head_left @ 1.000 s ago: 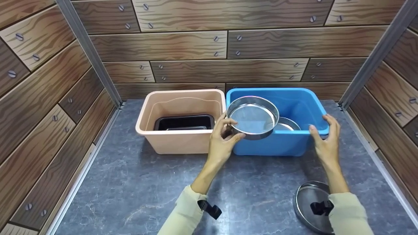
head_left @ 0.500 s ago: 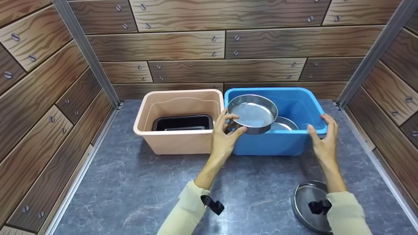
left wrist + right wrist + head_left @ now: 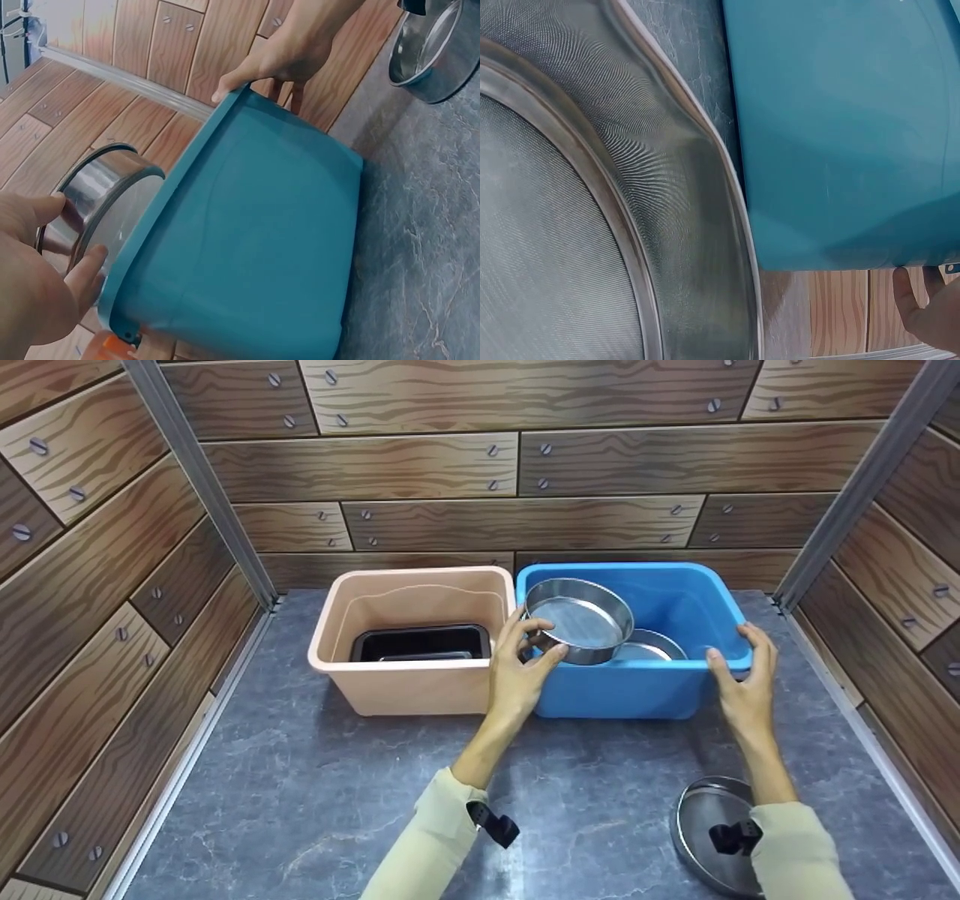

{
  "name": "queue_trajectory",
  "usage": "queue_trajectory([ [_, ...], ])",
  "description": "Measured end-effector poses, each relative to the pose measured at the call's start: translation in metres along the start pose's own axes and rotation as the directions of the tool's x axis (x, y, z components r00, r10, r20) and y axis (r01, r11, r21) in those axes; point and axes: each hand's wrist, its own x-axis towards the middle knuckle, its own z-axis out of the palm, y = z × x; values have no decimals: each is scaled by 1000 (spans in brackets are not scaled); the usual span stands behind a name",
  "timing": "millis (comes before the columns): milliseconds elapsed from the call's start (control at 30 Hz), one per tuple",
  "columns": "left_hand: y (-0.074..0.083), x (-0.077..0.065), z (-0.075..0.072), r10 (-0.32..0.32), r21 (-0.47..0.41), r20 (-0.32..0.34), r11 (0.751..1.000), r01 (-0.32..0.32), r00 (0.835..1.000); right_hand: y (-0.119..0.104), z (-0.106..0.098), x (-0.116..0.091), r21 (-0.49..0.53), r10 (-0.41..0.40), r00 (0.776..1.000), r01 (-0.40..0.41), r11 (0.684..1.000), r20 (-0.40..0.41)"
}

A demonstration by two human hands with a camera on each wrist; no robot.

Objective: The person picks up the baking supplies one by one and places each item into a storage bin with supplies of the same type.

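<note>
A round metal sieve (image 3: 583,619) is pinched between thumb and fingers of the left hand (image 3: 516,682), over the left part of the blue bin (image 3: 615,691). That bin's front right corner is gripped by the right hand (image 3: 750,686). Inside it, a second sieve (image 3: 654,645) is seen. Just beside, a black tray (image 3: 420,642) is held in the peach bin (image 3: 416,688).

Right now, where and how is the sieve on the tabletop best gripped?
Probably pinch the sieve by its raised wall from the person's left: in the head view that side shows, while the right sleeve covers the other. The wall stands up around the mesh, giving fingers an edge.
</note>
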Motion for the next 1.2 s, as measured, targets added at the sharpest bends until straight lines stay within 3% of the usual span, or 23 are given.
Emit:
queue_trajectory([
  [200, -4, 4, 1, 7, 59, -33, 998, -5, 999, 2, 0, 1, 7, -27, 1000, 27, 1000, 0],
  [400, -7, 7, 2, 22, 100, -67, 995, -15, 998, 3, 0, 0, 8, 8, 1000, -8, 1000, 13],
  [867, -8, 10, 5, 32, 147, -65, 989, -22, 997, -1, 0, -1, 0, 24, 1000, -24, 1000, 7],
  [1133, -10, 11, 3, 93, 252, -77, 965, -70, 993, -39, 2, -14, 40, -18, 1000, 18, 999, -4],
  [1200, -10, 12, 3, 103, 254, -73, 964, -82, 992, -34, 3, -12, 36, -26, 1000, 26, 999, -8],
])
